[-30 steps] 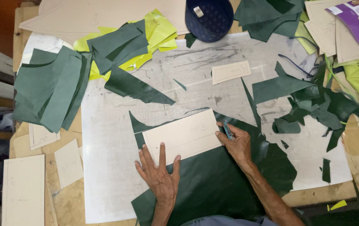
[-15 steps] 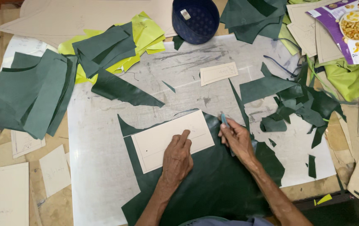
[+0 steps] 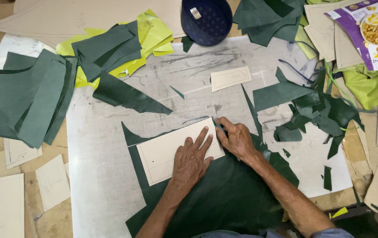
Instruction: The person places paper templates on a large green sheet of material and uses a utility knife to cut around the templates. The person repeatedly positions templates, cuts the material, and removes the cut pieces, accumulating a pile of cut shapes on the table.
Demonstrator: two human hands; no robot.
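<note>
- Hands work close together on the desk point(image 3: 109, 176): the left hand point(image 3: 192, 159), which a second ago lay nearer the body, has slid forward and now rests flat, fingers spread, on the cream rectangular card template point(image 3: 167, 152).
- That template lies on the dark green leather sheet point(image 3: 224, 194) under both hands, pinned more firmly, I'd judge.
- The right hand point(image 3: 237, 139), curled at the template's far right corner, pinches a small tool, mostly hidden.
- Green offcuts point(image 3: 317, 114) lie beyond the right hand.

Your forearms were bare; your left hand point(image 3: 192, 159) and right hand point(image 3: 238, 139) wore no gloves; blue-grey sleeve point(image 3: 330, 233) edges showed low.
</note>
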